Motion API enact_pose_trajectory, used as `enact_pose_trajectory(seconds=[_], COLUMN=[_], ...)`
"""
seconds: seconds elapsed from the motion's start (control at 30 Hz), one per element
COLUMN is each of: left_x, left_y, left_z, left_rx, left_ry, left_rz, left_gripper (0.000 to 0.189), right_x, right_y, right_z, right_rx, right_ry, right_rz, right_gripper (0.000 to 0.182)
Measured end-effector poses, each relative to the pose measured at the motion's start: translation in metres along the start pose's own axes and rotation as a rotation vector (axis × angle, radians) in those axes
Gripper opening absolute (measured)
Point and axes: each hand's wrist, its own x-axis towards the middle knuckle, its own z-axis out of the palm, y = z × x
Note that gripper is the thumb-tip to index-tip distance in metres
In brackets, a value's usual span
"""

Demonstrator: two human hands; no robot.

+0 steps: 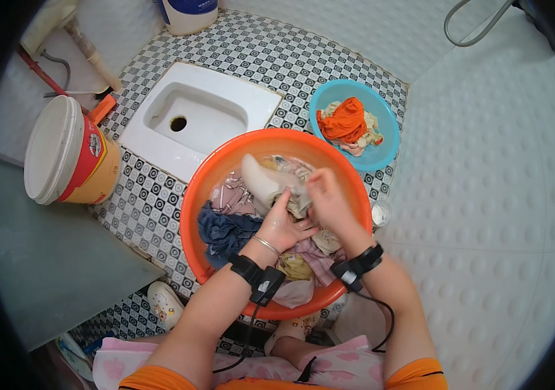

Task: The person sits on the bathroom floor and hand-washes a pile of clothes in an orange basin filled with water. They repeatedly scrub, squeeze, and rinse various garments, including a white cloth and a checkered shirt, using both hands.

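Observation:
A large orange plastic basin in front of me holds wet clothes in water. My left hand has a wet pale garment between its thumb and fingers. On the garment's other side, my right hand grips it with bent fingers, slightly blurred. A whitish, puffed-up part of the cloth bulges out to the upper left of my hands. Around them in the basin lie a dark blue garment, a mauve garment with white stripes, a pink checked cloth and a yellowish cloth.
A blue basin with an orange garment stands at the upper right. Beside the orange basin is a small clear cup. A white squat toilet lies beyond, with a lidded bucket at left. Textured wall panels bound the right.

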Motion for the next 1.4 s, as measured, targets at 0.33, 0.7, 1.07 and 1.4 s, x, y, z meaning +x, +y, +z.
enact_pose_trajectory(seconds=[0.33, 0.7, 1.07, 1.4], left_x=[0.010, 0.000, -0.010, -0.019], left_y=[-0.007, 0.013, 0.015, 0.021], left_z=[-0.006, -0.004, -0.035, -0.033], left_rx=[0.122, 0.049, 0.319, 0.386], left_ry=[0.109, -0.135, -0.132, -0.169], left_rz=[0.156, 0.234, 0.188, 0.000], left_gripper=[0.046, 0.034, 0.032, 0.047], right_x=[-0.020, -0.015, 0.004, 0.032], right_y=[0.013, 0.010, 0.011, -0.049], right_z=[0.021, 0.001, 0.006, -0.028], right_rx=[-0.799, -0.469, 0.678, 0.725], right_ry=[0.030, 0.130, -0.209, 0.008], right_rz=[-0.538, -0.200, 0.599, 0.307], right_gripper=[0.020, 0.025, 0.046, 0.035])
